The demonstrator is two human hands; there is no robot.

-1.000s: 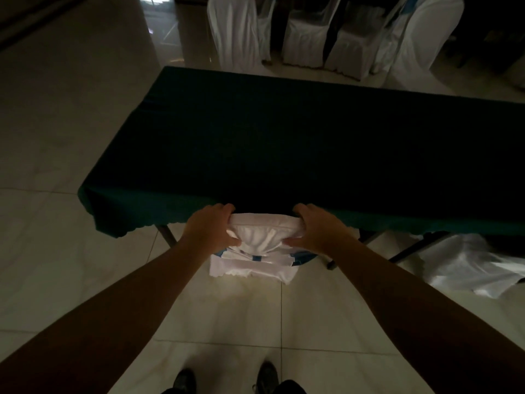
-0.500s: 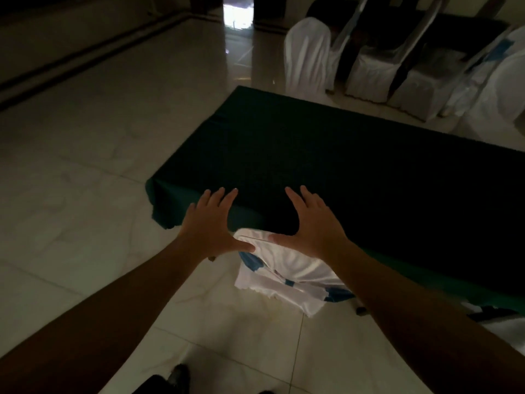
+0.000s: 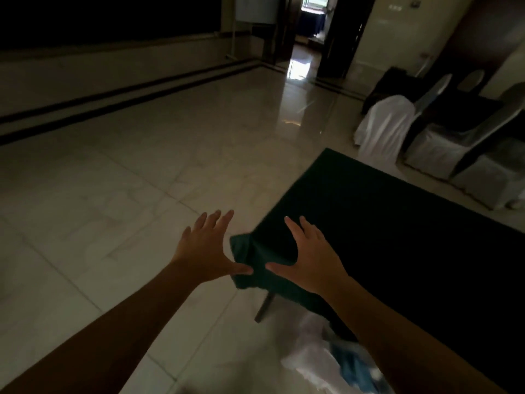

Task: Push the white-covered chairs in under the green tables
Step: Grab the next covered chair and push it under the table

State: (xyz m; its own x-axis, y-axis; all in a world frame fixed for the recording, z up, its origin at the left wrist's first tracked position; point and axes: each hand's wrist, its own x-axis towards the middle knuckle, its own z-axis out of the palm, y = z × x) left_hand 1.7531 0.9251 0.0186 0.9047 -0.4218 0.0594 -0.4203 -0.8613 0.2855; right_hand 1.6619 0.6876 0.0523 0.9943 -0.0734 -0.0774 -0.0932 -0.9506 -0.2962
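Observation:
A green-clothed table [image 3: 397,223] fills the right half of the view, its near-left corner under my hands. A white-covered chair with a blue sash [image 3: 326,362] sits at the table's front edge, low in the frame, blurred and partly hidden by my right forearm. My left hand [image 3: 207,248] hovers with fingers spread over the floor just left of the table corner. My right hand [image 3: 309,257] is also spread, above the corner of the cloth. Neither hand holds anything.
Several white-covered chairs [image 3: 383,126] stand beyond the table's far side at the right, by another dark table [image 3: 460,106]. A wide tiled floor [image 3: 142,166] stretches left and ahead to a doorway [image 3: 309,38]. One table leg [image 3: 262,307] shows under the corner.
Both hands let go of the chair back and lifted with fingers spread. The view has swung up and left, so the chair now lies low and to the right.

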